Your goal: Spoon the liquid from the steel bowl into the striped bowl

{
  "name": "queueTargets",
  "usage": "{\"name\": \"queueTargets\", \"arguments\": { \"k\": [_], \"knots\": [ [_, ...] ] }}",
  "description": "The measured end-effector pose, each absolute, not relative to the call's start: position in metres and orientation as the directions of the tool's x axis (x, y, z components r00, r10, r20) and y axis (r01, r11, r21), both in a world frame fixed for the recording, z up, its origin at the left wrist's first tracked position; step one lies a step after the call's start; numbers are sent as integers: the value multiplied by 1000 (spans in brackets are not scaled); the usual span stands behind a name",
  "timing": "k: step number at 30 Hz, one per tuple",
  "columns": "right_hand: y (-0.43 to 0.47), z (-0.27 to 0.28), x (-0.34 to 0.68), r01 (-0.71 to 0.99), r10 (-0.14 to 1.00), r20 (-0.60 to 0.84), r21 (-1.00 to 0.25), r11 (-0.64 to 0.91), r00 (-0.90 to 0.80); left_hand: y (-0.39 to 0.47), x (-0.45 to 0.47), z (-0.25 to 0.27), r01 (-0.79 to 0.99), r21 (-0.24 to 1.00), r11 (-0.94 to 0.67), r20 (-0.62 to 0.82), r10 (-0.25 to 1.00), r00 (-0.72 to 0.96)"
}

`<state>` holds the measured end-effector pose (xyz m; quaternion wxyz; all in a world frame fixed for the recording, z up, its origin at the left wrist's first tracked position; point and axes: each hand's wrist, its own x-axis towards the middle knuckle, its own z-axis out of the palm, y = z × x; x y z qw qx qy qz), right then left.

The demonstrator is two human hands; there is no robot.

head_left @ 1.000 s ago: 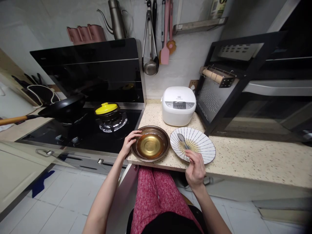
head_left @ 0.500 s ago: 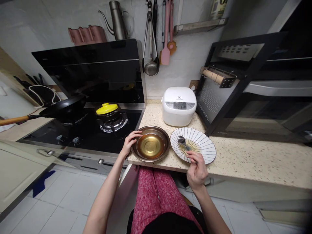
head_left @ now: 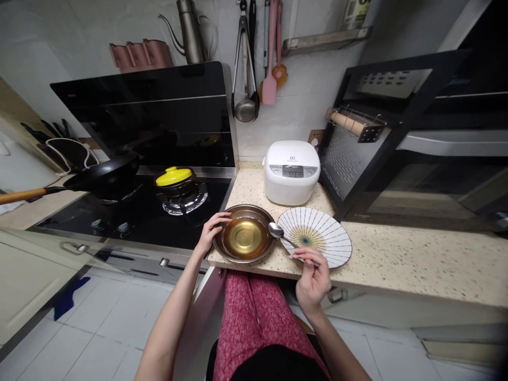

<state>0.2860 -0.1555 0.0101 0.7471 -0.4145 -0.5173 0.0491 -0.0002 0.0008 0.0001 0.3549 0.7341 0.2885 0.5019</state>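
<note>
The right hand's fingers are closed around the handle of a shiny metal spoon, its head at the gap between bowl and plate, its shaft crossing over the plate. The left hand's fingers lie spread on the rim of the wide steel bowl; whether they grip, I cannot tell. It holds what looks like clear amber liquid, gold mid-bottom. The white plate, dark-lined, yellows centrally. Behind them on the counter sits a closed white rice cooker
</note>
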Motion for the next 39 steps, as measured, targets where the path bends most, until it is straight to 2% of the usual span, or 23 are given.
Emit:
{"name": "queueTargets", "arguments": {
  "k": [7,13,28,39],
  "knots": [
    [-153,5,257,329,610,726,-687,647,317,0,1,1,80,806,-587,534,778,331],
    [-150,2,245,295,679,672,-740,604,296,1,0,0,66,805,-589,538,773,336],
    [-145,-7,241,199,755,577,-816,542,312,-1,0,3,81,806,-587,533,778,333],
    [-145,-8,242,238,758,586,-810,536,287,-1,1,2,77,810,-582,530,781,330]
  ]
}}
